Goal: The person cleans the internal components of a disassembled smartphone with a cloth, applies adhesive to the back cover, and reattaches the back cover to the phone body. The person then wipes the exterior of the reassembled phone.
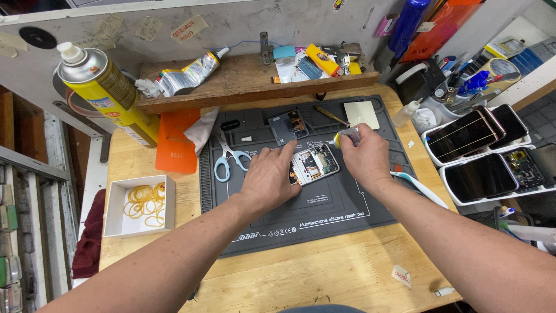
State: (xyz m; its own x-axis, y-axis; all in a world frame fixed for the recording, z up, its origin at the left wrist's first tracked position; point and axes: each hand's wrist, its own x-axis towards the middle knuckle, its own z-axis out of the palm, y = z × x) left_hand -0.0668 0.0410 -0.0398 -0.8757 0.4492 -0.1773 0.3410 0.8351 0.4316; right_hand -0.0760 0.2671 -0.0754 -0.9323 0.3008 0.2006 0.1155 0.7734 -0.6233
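Note:
An opened phone (315,164) with its circuit board showing lies on the grey silicone repair mat (324,214). My left hand (267,177) rests flat on the mat, its fingertips pressing the phone's left edge. My right hand (366,157) grips a small clear tube (346,136) with a yellow nozzle, pointed at the phone's upper right corner. A separate back cover part (288,127) lies on the mat just above the phone.
Blue-handled scissors (227,157), a cloth and a cream card (361,114) lie on the mat. A yellow spray can (110,93) stands at left, beside a white box of rubber bands (142,204). White trays of phones (486,153) sit at right. A wooden shelf (243,81) holds tubes and parts.

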